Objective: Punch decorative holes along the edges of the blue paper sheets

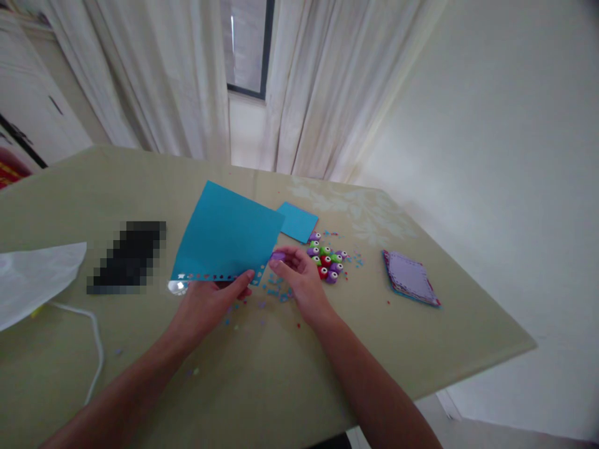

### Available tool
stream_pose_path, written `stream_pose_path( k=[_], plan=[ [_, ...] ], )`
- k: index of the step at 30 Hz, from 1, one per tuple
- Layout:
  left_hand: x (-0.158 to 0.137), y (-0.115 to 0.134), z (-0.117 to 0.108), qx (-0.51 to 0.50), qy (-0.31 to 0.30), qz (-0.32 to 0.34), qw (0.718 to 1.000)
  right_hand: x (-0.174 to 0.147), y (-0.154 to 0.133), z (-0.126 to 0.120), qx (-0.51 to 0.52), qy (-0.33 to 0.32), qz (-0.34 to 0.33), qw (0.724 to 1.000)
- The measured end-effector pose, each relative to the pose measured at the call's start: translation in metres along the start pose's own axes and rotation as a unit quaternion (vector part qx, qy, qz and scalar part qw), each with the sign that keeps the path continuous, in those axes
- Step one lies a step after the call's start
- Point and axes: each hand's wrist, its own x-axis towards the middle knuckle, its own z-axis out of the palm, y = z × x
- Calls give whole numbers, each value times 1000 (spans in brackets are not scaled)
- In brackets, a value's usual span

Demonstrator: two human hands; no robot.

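Note:
A blue sheet of paper (229, 234) is tilted up above the table, with a row of small punched holes along its near edge. My left hand (218, 296) grips that edge, thumb on top and fingers underneath. At the sheet's right edge, my right hand (302, 284) is closed on a small purple paper punch (277, 256), mostly covered by the fingers. Just right of this hand stands a cluster of small red, green and purple punches (326, 260) with eye-like spots. Blue paper bits (279, 290) lie on the table beneath the hands.
Behind the punches lies a stack of blue paper (297, 222). A pile of coloured sheets with punched edges (412, 277) is at the right. To the left are a blurred-out dark object (131, 255), a white sheet (40, 274) and a white cord (97, 340).

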Motion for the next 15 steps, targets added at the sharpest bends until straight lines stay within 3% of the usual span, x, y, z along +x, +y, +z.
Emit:
stream_pose_path(
  k=[2,5,9,11,15],
  plan=[
    [1,2,-1,26,-19,-6,999,2,-5,-9,-156,18,-85,984],
    [4,1,-3,31,-8,-40,999,6,-10,-24,-358,68,-182,913],
    [8,-3,-6,-18,25,-71,997,15,-5,-38,-495,123,-221,831],
    [10,-3,-7,-51,35,-74,995,20,0,-42,-524,112,-220,815],
    [11,4,-6,-125,70,-64,988,27,7,-41,-531,50,-225,816]
  ],
)
